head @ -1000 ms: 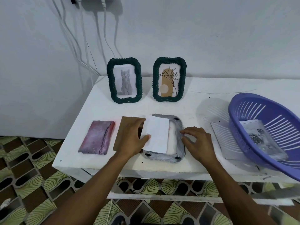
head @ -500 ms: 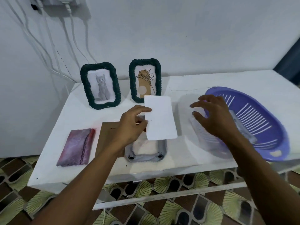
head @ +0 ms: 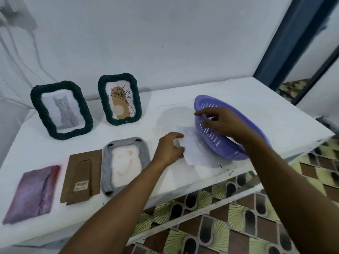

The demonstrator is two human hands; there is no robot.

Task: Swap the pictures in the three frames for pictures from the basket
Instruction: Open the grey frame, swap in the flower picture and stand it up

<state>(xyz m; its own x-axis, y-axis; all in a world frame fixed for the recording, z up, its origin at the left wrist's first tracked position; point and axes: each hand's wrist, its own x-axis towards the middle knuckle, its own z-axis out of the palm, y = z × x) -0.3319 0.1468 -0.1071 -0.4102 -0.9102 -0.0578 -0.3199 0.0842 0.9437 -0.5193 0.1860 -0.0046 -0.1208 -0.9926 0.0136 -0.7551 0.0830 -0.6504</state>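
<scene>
Two dark green frames stand upright along the back edge of the white table: the cat frame toward the back left corner, holding a picture of a grey cat, and beside it the plant frame, holding a tan and black plant drawing. Nearer the front edge a third, grey frame lies flat on its face with its back open; inside it shows a whitish surface with faint red marks, too blurred to read. Just left of it lies its brown backing board with the stand flap and a small label, and farther left, at the front left corner, a purple and pink picture lies flat. A purple slotted basket sits tilted near the right front corner; what it holds is mostly hidden by the right hand, which reaches over its rim with fingers spread apart and nothing visibly gripped. The left hand is closed on the left edge of a white sheet, pinching it between thumb and fingers; the sheet rests on the table between the grey frame and the basket, its far edge tucked against the basket's wall.
</scene>
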